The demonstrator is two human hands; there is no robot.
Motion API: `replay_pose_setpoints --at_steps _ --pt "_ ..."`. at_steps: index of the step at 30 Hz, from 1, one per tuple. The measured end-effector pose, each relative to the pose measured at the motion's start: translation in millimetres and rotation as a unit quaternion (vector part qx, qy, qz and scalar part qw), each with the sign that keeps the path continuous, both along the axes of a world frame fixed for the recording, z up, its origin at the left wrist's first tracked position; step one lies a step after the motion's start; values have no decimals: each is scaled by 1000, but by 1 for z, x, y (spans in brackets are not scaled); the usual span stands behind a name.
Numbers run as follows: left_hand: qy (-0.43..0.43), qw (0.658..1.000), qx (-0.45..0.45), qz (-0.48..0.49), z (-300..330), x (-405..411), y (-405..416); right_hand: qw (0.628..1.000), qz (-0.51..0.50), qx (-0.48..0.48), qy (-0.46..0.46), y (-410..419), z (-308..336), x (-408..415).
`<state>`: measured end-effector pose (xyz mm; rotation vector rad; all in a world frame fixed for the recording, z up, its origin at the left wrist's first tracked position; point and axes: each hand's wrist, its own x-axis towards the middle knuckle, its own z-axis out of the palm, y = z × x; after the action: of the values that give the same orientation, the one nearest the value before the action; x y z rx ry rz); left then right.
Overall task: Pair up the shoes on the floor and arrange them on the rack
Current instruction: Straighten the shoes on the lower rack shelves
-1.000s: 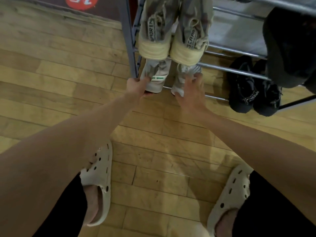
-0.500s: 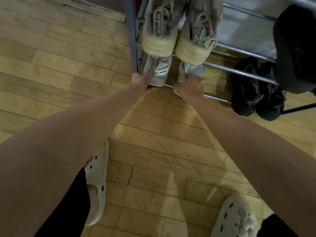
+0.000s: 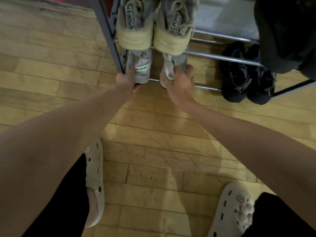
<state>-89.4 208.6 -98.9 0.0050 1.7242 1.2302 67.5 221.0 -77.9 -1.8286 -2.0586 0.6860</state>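
Observation:
Two white sneakers stand heel-out on the lowest bars of the metal shoe rack (image 3: pixel 222 57). My left hand (image 3: pixel 126 80) grips the heel of the left white sneaker (image 3: pixel 142 67), which has a green-striped heel tab. My right hand (image 3: pixel 179 81) grips the heel of the right white sneaker (image 3: pixel 169 65), fingers wrapped over its back. On the shelf above sits a pair of grey-and-cream sneakers (image 3: pixel 153 28), heels toward me, hiding the white pair's fronts.
A pair of black sneakers (image 3: pixel 246 79) sits on the low bars to the right. A dark object (image 3: pixel 287 31) fills the upper right over the rack. The rack's grey upright post (image 3: pixel 109 35) stands left of the shoes. My feet in cream clogs (image 3: pixel 94 177) stand on the wooden floor.
Both hands have stayed on the white sneakers' heels and pushed them a little deeper onto the low bars; the right hand has shifted to wrap the heel. The view has moved slightly.

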Motion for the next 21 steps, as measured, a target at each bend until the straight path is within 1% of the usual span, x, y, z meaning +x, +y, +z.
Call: replay_pose_setpoints --at_steps 3,5,8,11,14,17,19,21 --pt "-10 1000 -15 -15 1 -4 0 1000 -12 -6 5 23 4 -16" --pt "-9 1000 -18 -21 2 -7 0 1000 1 -1 -13 33 -1 -25" --pt "2 999 -24 -22 0 -6 3 999 9 -35 -28 39 -14 -33" --pt "31 999 -24 -15 -2 1 1 998 -5 -58 -10 36 -21 -37" --pt "84 995 -49 -3 -6 9 2 998 -2 -65 11 38 -16 -34" --pt "112 992 -63 -1 -5 17 3 997 -6 -69 -16 37 -11 -34" --pt "104 992 -71 -4 -1 17 2 997 2 -75 -35 36 -8 -37" --pt "95 990 -101 -25 9 17 -1 995 20 -95 -25 34 -2 -36"
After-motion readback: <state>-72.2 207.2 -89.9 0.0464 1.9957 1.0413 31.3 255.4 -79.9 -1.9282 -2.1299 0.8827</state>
